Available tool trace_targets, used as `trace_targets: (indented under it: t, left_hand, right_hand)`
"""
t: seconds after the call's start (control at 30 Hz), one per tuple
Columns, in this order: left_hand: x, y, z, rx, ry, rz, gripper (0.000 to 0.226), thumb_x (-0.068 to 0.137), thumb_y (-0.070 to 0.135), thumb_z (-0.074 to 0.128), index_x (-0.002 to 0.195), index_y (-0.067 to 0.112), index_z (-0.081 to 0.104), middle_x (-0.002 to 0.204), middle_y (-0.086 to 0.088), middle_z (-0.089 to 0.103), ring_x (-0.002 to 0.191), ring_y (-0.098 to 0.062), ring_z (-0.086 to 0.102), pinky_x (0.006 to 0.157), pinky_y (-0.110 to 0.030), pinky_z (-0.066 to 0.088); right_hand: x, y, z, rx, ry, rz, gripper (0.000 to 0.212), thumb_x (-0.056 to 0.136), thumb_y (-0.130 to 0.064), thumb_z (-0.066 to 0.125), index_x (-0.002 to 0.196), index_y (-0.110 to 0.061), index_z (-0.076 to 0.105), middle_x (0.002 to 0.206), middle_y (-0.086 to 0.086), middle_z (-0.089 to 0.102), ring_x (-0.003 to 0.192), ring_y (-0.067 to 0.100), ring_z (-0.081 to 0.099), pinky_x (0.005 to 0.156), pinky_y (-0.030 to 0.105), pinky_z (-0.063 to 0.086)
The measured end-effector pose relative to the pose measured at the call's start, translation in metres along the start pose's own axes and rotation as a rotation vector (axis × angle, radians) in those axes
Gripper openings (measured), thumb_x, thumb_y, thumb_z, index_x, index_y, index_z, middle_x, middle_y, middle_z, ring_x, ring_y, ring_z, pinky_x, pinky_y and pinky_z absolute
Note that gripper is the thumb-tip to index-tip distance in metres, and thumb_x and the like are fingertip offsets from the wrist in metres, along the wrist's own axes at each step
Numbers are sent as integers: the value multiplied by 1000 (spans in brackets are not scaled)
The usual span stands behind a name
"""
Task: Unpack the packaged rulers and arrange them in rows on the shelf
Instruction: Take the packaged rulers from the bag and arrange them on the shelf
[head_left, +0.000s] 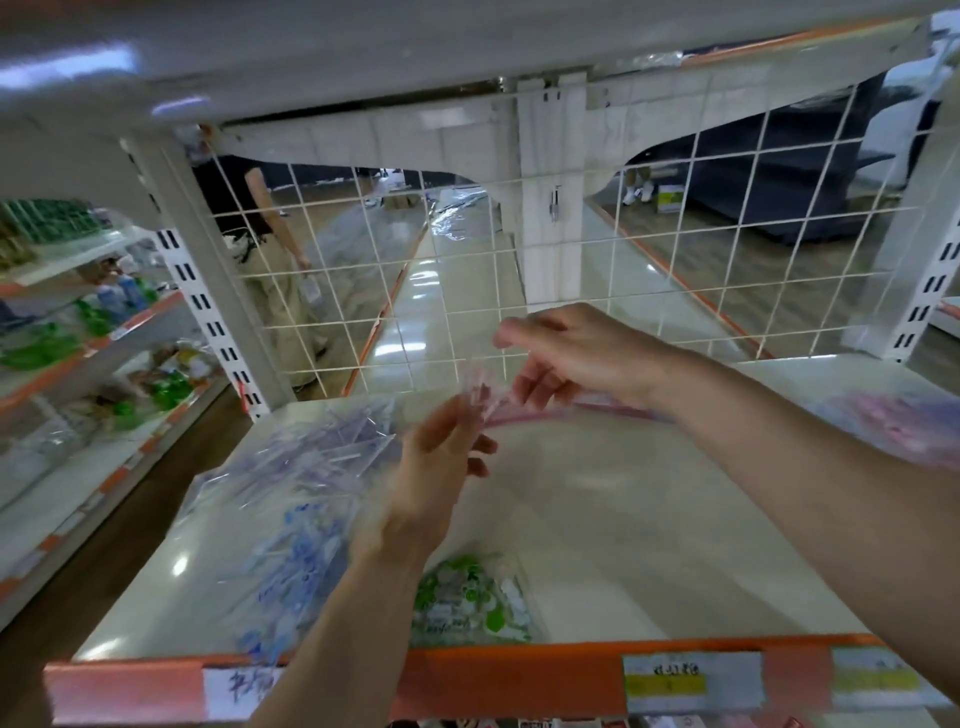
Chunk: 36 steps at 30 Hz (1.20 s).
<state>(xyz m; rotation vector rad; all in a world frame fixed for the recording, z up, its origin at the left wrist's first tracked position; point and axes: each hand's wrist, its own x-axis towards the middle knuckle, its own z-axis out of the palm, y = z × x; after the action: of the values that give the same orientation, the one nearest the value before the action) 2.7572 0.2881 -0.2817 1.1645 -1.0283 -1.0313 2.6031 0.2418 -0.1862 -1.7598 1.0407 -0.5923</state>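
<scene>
My left hand (441, 457) and my right hand (576, 353) meet in mid-air over the middle of the cream shelf (623, 525), and between them is 1 pink ruler (587, 410) in its clear wrapper (478, 384). The ruler lies nearly level, running from my left fingertips to the right and passing under my right wrist. The fingers of my left hand are curled and pinch the loose end of the wrapper, which stands up crumpled above them. The fingers of my right hand are bent down around the ruler just beside that end, with the thumb stretched out to the left; motion blur softens the grip, but it looks like a hold. On the left part of the shelf lies a big clear bag of purple and blue rulers (311, 483), just beside my left forearm. Near the front edge, between my 2 forearms, lies a green-and-white packet (467, 597). At the far right is a blurred heap of pink rulers in plastic (893, 421). The orange front strip (493, 675) carries price labels (691, 680). Behind the shelf stands a white wire grid (467, 291), and through it I see a person (249, 223) in the aisle.
</scene>
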Motion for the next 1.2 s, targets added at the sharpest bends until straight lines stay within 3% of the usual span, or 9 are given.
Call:
trace_targets:
  t: [0.13,0.2,0.3,0.47,0.63,0.77,0.97,1.1,1.2]
  left_hand:
    - [0,-4,1,242,-1,113,39,89,-8,50,120,11,64,76,7,59,61,3,49,59,-14,42]
    - [-1,1,-1,59,61,59,40,89,-10,50,117,17,61,82,10,65,68,-1,56,65,-18,48]
    - [1,4,-5,-224,128,-18,31,92,-8,50,115,11,58,89,-5,67,71,-16,61,63,-27,53]
    - [3,3,-4,-128,205,3,20,91,-5,55,110,2,62,76,-8,64,60,-17,58,57,-25,54]
    - [3,2,-3,-48,243,-11,18,92,-3,55,106,4,64,79,-10,66,60,-17,59,58,-26,56]
    - [7,3,0,-37,315,-116,12,92,0,58,101,3,65,78,-12,68,55,-15,62,56,-25,56]
    - [14,10,6,-32,315,-220,9,92,1,58,98,1,64,78,-13,69,52,-15,64,54,-27,57]
    - [23,17,4,-65,321,-313,14,91,-2,59,104,-6,63,73,-14,67,49,-14,63,52,-28,58]
    - [26,20,-1,52,267,-339,22,91,-1,59,112,-5,60,80,-14,66,57,-19,64,56,-31,60]
  right_hand:
    - [14,-2,16,-74,-18,-20,19,95,-25,54,94,-9,63,72,6,68,60,13,62,50,18,46]
    - [20,9,13,-96,45,-30,9,92,-10,57,94,-9,65,77,9,68,61,11,62,51,17,48]
    - [22,26,2,-67,82,10,27,87,-3,60,112,-11,59,86,13,70,65,13,62,59,22,49]
    - [24,38,0,-522,102,-89,36,85,-20,66,121,-19,61,93,-7,66,83,7,61,72,20,44]
    - [27,39,7,-858,123,-200,16,81,-24,65,83,-12,56,83,5,63,79,26,58,63,32,40]
    - [30,38,13,-941,93,-262,42,80,-36,68,109,-13,48,99,1,58,84,24,57,67,35,44]
    - [43,46,12,-1042,108,-262,34,82,-34,66,102,-13,48,98,1,57,86,25,56,65,32,37]
    - [47,47,17,-1051,110,-324,51,83,-51,63,116,-16,45,98,-3,52,84,22,54,66,30,35]
    - [56,51,18,-1003,102,-315,35,85,-45,64,99,-16,52,90,-3,50,82,22,53,66,30,34]
